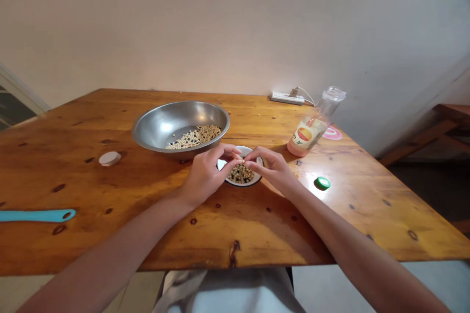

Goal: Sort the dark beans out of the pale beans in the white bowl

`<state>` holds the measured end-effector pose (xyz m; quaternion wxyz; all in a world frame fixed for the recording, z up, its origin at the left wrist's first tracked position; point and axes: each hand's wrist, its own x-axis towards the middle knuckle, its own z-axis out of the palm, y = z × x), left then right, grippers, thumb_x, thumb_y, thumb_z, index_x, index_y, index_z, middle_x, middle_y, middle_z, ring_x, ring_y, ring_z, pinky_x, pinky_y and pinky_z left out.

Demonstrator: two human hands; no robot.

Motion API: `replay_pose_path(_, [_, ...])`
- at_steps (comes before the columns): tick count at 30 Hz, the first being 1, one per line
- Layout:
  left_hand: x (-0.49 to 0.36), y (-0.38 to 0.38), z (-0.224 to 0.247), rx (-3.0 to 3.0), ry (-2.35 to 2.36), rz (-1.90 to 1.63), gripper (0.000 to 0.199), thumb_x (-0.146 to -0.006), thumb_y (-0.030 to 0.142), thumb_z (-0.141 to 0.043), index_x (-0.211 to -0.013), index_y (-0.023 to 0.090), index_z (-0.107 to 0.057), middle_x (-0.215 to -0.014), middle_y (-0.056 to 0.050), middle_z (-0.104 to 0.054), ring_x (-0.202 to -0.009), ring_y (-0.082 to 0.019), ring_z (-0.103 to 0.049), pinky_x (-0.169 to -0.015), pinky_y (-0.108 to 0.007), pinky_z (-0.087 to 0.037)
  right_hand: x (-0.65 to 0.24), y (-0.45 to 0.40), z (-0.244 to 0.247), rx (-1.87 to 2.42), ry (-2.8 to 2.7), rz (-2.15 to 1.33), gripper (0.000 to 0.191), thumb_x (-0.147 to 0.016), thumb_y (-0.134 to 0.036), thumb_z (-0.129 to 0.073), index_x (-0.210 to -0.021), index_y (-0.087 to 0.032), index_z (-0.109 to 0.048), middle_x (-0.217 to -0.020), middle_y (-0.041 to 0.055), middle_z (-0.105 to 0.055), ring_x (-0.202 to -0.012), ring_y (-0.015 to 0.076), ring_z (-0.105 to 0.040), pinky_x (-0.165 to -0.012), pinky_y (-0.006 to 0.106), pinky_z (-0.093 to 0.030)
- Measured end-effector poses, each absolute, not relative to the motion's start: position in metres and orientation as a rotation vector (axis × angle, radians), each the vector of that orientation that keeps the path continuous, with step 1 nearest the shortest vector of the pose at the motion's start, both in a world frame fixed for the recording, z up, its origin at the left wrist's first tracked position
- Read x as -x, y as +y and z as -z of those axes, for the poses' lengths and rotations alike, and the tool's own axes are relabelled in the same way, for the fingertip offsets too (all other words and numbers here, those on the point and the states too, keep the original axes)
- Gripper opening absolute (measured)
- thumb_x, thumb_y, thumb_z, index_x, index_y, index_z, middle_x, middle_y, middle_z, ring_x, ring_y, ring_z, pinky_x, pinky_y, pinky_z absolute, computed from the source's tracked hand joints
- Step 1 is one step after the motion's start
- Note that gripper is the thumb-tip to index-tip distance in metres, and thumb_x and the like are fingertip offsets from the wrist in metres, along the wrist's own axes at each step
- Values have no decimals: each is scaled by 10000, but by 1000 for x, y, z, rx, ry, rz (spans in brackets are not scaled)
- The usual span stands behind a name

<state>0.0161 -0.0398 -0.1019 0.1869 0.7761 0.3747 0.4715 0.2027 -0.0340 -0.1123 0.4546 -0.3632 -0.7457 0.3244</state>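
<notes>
My left hand (213, 167) and my right hand (273, 167) meet fingertip to fingertip above a small white bowl with a dark rim (259, 178). Each is closed in a pinch, thumb against forefinger. A tiny pale piece that looks like a bean shows between the touching fingertips; which hand bears it is hard to see. Pale and dark beans (240, 174) lie in the small bowl below. Just behind to the left stands a wide steel basin (152, 129), with more pale beans mixed with dark ones (196, 137) gathered at its right side.
A tilted-looking clear bottle with a fruit label (306, 132) stands right of the bowl, near a green cap (322, 183). A white power strip (288, 98) lies by the wall. On the left are a white round lid (109, 158) and a turquoise handle (36, 215).
</notes>
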Motion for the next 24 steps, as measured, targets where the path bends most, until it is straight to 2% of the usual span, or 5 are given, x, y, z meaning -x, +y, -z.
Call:
replay_pose_path(5, [-18, -39, 103, -2260, 1042, -1304, 127, -815, 256, -623, -931, 208, -602, -825, 0, -692, -721, -116, -658, -656, -199, -512, -201, -34, 111, 920, -1841, -799, 151, -801, -347, -633, -784, -197, -637, -785, 25, -627, -758, 158, -570, -716, 288, -435])
replay_pose_path(8, [-17, -38, 102, -2279, 1046, -1301, 118, -821, 214, -612, -938, 206, -603, -822, 5, -688, -720, -111, -646, -659, -195, -502, -200, -35, 110, 945, -1843, -775, 143, -805, -331, -627, -782, -190, -622, -757, 20, -603, -733, 151, -551, -700, 284, -425])
replay_pose_path(11, [-13, -35, 101, -2293, 1056, -1319, 104, -829, 192, -595, -933, 197, -602, -828, 6, -686, -732, -109, -634, -698, -207, -495, -201, -34, 112, 950, -1815, -768, 143, -811, -331, -618, -788, -190, -607, -732, 8, -571, -715, 142, -530, -697, 279, -417])
replay_pose_path(17, [-5, -30, 97, -2225, 1068, -1420, 119, -837, 261, -592, -930, 191, -611, -905, -12, -693, -763, -115, -642, -772, -235, -508, -205, -31, 116, 939, -1675, -860, 166, -800, -346, -627, -785, -186, -588, -763, 12, -565, -727, 133, -509, -693, 266, -410])
replay_pose_path(24, [0, -28, 92, -2227, 1168, -1544, 125, -826, 231, -607, -941, 186, -623, -874, 7, -708, -731, -99, -655, -719, -211, -529, -206, -29, 117, 940, -1615, -878, 191, -778, -367, -648, -784, -185, -590, -772, 13, -571, -723, 128, -511, -680, 253, -418])
